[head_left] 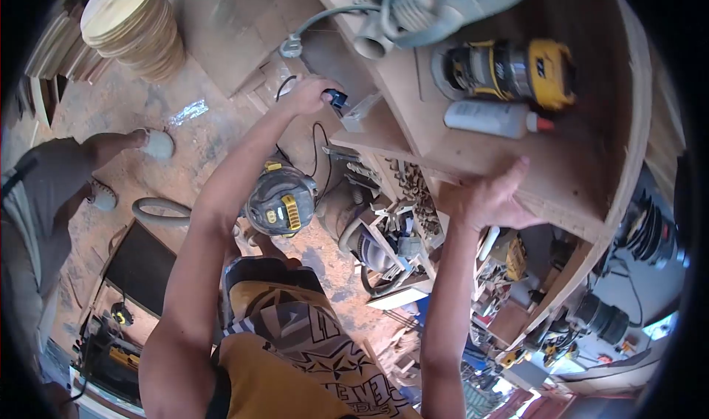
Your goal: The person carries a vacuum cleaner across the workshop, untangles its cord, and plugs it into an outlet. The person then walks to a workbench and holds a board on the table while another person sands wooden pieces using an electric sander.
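Observation:
My left hand (309,96), at the end of a stretched arm, is closed around a small black plug (336,98). A thin black cord (283,86) loops beside that hand. Just to the right of the plug is a wooden cabinet side with a clear plastic-like piece (363,113) on it. My right hand (496,201) rests on the front edge of a wooden shelf (458,157), its thumb and fingers spread. On that shelf lie a white bottle (486,118) with a red tip and a yellow-black power tool (509,72).
A yellow-black shop vacuum (281,201) with a hose (159,210) stands on the dusty floor. Another person's legs (66,171) are at the left. Round wooden discs (133,27) are stacked at the upper left. A grey tool with a hose (443,12) sits above the shelf.

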Available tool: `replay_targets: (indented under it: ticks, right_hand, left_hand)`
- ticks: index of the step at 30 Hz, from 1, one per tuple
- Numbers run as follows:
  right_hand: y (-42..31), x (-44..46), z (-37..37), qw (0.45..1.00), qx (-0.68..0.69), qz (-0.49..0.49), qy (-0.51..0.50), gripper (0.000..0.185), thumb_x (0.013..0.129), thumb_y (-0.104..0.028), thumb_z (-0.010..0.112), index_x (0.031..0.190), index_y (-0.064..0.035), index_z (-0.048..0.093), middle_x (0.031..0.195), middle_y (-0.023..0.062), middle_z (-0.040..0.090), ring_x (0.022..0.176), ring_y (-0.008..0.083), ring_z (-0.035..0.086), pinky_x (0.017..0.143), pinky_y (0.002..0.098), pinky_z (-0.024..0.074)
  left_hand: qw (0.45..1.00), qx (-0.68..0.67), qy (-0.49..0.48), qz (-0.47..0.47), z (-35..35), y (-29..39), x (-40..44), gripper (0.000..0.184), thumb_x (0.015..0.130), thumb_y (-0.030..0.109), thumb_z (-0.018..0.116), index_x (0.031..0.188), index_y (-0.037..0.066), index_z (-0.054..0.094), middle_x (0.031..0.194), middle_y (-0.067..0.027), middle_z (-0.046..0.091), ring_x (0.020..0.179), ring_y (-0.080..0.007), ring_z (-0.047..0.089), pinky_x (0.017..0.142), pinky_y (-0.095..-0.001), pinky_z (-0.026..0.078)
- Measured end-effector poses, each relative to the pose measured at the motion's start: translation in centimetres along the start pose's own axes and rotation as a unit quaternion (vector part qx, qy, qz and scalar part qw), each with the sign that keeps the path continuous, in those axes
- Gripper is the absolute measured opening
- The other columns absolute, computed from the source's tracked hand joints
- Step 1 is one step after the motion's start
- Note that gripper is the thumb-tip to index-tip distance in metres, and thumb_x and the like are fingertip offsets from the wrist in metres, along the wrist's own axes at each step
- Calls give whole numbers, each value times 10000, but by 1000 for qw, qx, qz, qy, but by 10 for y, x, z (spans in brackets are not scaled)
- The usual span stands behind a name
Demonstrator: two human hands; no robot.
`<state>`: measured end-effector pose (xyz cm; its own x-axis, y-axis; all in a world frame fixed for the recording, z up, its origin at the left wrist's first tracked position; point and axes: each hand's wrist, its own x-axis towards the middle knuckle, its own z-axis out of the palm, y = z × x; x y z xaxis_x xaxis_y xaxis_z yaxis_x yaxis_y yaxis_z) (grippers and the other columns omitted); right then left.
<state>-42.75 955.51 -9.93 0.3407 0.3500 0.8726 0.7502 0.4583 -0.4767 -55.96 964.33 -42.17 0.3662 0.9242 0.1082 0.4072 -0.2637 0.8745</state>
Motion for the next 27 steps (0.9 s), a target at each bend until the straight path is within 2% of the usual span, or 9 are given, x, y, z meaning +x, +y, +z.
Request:
replay_targets:
  ticks: [2,6,8,10,14,15,20,22,27]
  right_hand:
    - [6,-2,-2,1000,-14,11,0,622,758,17,694,1275,34,349,1196,208,502,984,247,550,900,382,479]
    - [5,-4,-1,999,-12,36,-10,501,787,3,668,1212,19,404,1130,179,537,898,209,567,833,368,519]
    - [5,-6,1,999,-8,29,-35,497,785,-18,673,1205,7,410,1140,167,530,915,206,563,831,364,522]
    - [8,-7,0,999,-25,23,-13,513,774,-19,676,1212,-2,411,1167,160,518,940,207,553,838,364,524]
    - [7,-8,1,998,-8,49,-35,536,763,-26,676,1229,-35,412,1198,145,509,976,226,553,872,388,519]
    - [13,-6,-3,997,-36,34,-51,581,777,-91,673,1268,-37,365,1237,165,469,1006,251,557,872,409,529]
    - [16,-7,-5,997,-39,50,-46,586,777,-99,668,1278,-64,366,1241,156,474,1022,259,560,879,437,531]
    - [17,-5,-6,997,-34,60,-45,590,776,-102,668,1282,-74,367,1240,154,478,1024,261,562,882,446,530]
    - [16,-7,-1,996,-14,76,-35,611,742,-113,709,1259,-96,384,1185,144,524,982,264,586,856,459,542]
  left_hand:
    - [998,-6,29,54,3,-13,7,346,746,90,588,1076,171,648,995,-82,668,936,-306,615,830,-454,434]
    - [995,-44,-71,54,12,-27,29,361,766,87,585,1113,172,633,1041,-88,653,1011,-297,589,881,-450,404]
    - [993,-28,-111,21,4,-13,35,358,791,92,580,1136,178,622,1096,-89,629,1084,-301,546,932,-479,352]
    - [995,-72,-53,43,14,-17,40,338,823,116,567,1147,200,619,1110,-91,611,1108,-305,522,962,-506,304]
    - [997,-46,-37,47,34,-25,57,363,822,110,563,1145,261,629,1117,-90,624,1086,-263,547,943,-501,304]
    - [995,-53,-53,65,30,-26,58,354,824,119,566,1141,262,632,1112,-95,626,1076,-274,553,946,-493,308]
    - [989,-35,-133,53,25,-28,72,337,831,152,566,1135,283,635,1090,-102,633,1056,-289,569,959,-499,320]
    - [979,-115,-146,80,23,-32,78,313,835,183,559,1133,239,632,1088,-115,632,1032,-289,582,964,-503,326]
    - [985,34,-156,62,31,-29,92,351,815,153,567,1161,188,617,1135,-71,625,1091,-278,549,981,-425,387]
